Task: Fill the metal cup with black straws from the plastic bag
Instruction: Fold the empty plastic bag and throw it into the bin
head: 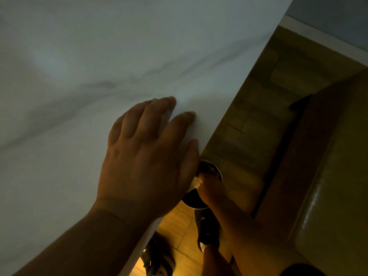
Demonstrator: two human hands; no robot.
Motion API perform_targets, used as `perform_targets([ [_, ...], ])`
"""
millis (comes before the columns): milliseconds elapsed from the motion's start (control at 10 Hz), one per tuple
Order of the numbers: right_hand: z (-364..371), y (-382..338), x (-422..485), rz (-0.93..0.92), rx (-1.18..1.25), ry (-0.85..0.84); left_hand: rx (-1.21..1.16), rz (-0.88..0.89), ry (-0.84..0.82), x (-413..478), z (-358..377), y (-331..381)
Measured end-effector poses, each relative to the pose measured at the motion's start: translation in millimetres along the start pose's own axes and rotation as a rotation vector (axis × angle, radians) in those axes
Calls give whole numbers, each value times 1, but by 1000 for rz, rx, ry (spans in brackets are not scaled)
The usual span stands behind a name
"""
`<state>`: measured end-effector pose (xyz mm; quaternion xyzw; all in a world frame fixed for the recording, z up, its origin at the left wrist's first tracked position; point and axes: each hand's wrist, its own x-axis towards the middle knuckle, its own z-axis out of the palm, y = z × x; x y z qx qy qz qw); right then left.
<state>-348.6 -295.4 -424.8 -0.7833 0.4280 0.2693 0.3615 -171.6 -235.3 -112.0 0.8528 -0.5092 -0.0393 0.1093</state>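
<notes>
My left hand (147,156) lies flat, fingers spread, on the white marble counter (79,76) right at its right edge, holding nothing. Below that edge, over the floor, the round rim of the metal cup (214,168) shows, partly hidden by my left hand. My right hand (212,189) reaches across the cup's mouth and grips it at the rim. The cup's inside looks dark; I cannot tell whether straws are in it. A small pale scrap (196,183) shows beside my right fingers. The plastic bag is not clearly in view.
The light is dim. A wooden floor (258,116) runs along the counter's right side. A large brown box or cabinet (328,176) stands at the right. My feet in dark shoes (208,232) are on the floor below the cup.
</notes>
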Motion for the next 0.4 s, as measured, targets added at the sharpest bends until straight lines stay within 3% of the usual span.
perform_targets([
  [300,25,4,12,40,-242,-123,-12,10,8,1,1,-1],
  [400,16,3,-1,19,-157,-121,-12,-3,4,1,-3,2],
])
